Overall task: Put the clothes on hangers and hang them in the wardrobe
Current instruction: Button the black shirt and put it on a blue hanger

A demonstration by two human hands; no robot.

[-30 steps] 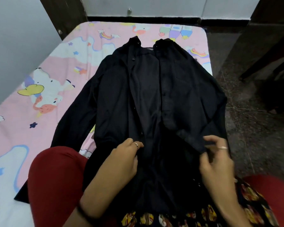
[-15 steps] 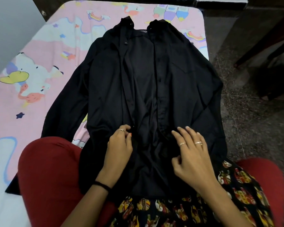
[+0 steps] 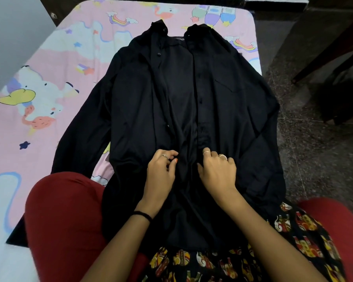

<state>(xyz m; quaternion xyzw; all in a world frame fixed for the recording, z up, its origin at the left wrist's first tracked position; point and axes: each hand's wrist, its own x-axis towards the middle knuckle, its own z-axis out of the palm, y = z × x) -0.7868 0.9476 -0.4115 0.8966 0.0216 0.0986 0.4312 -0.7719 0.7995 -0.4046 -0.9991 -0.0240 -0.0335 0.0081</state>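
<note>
With the left hand (image 3: 161, 171) and right hand (image 3: 217, 171) each pinching a front edge of the black shirt (image 3: 192, 102) at frame centre, slippery fabric could slide apart.

Cartoon-print bed (image 3: 49, 82), speckled floor (image 3: 314, 159), perhaps stone.

Soft, even indoor light falls without hard shadows or glare. The black shirt (image 3: 192, 102) beyond the left hand (image 3: 160, 174) swallows detail, its folds barely readable. Wide-angle bending curves the bed (image 3: 55, 82) edges; lower corners look smeared.
</note>
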